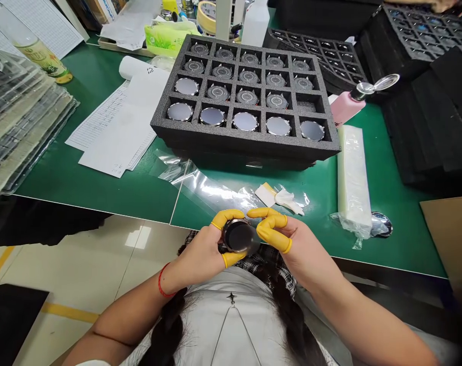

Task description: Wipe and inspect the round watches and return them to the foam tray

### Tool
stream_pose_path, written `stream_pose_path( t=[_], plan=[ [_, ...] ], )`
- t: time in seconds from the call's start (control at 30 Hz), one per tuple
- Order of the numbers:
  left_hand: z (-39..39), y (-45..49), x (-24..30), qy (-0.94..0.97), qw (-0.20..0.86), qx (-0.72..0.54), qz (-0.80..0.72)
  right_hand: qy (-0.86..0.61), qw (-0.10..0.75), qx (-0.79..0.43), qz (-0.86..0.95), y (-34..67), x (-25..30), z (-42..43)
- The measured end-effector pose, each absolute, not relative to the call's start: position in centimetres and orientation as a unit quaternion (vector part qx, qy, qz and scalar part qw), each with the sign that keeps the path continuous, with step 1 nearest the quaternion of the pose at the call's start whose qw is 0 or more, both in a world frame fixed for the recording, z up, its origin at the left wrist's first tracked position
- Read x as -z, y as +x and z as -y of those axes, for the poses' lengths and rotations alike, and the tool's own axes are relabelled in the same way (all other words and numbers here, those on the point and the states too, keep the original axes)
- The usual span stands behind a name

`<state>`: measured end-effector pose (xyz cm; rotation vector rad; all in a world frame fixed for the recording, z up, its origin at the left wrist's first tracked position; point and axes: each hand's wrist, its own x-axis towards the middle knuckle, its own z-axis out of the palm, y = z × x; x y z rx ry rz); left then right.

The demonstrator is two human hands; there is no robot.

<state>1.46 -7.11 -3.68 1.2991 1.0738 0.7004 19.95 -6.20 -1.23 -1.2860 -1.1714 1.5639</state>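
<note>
Above the near edge of the green worktop point(55, 173), the left hand point(202, 251) closes on a dark round disc point(238, 236), its thumb and fingers in yellow finger cots point(227, 216) pinching the rim, a red string point(163, 280) at the wrist. The right hand point(280, 239) curls half shut at the disc's other side; whether its grip bears on the disc, I cannot tell. Just beyond lie plastic film point(200, 185) and a white wipe point(288, 202). Farther on, a black foam tray point(246, 137) holds similar discs point(247, 97), one compartment empty, between papers point(116, 132) and a pink bottle point(347, 108).
</note>
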Motion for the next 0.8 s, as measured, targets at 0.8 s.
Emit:
stream_pose_path(
  t=[0.8],
  plan=[
    [7.15, 1.14, 3.53, 0.621, 0.570, -0.289, -0.455, -0.525, 0.350, -0.668, 0.395, 19.38, 0.56, 6.32]
  ],
)
